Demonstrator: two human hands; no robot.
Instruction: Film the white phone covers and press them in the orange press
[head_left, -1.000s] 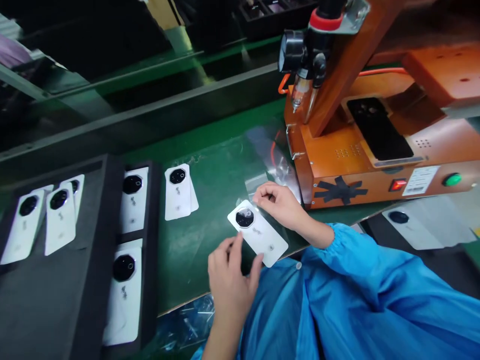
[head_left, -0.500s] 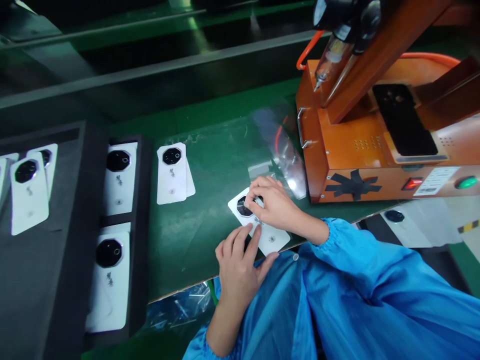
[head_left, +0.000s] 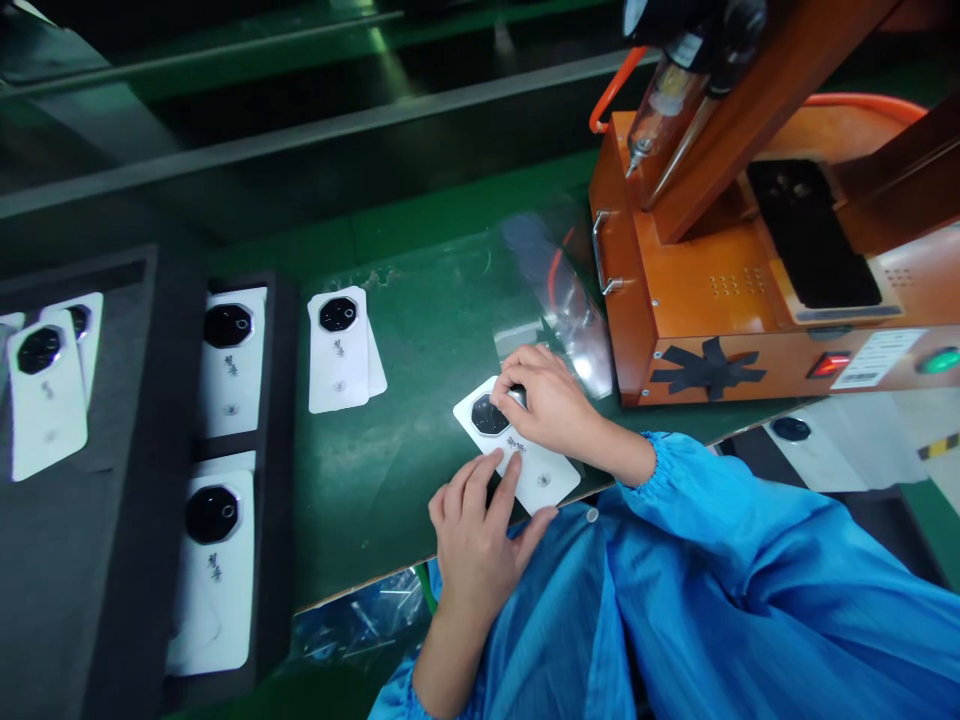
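Observation:
A white phone back cover [head_left: 546,484] with a black octagonal camera area lies slanted at the front edge of the green table. Spread fingers of my left hand [head_left: 474,535] rest along its lower left edge, thumb near the bottom corner. Over the camera area is my right hand [head_left: 553,408], its thumb and fingertips pinched together at the rim. Whatever the pinch holds, if anything, is hidden. Farther left on the table, two overlapping white back covers [head_left: 339,360] lie flat.
Black foam trays [head_left: 281,450] at left hold more white covers. An orange machine [head_left: 634,300] with a nozzle and a dark phone-shaped fixture [head_left: 814,235] stands at right. Clear plastic film [head_left: 581,330] lies beside it. Another white cover [head_left: 814,450] is below the machine.
Both hands stay almost still on the cover, with the right fingertips shifting only slightly at the camera area. The view has moved a little.

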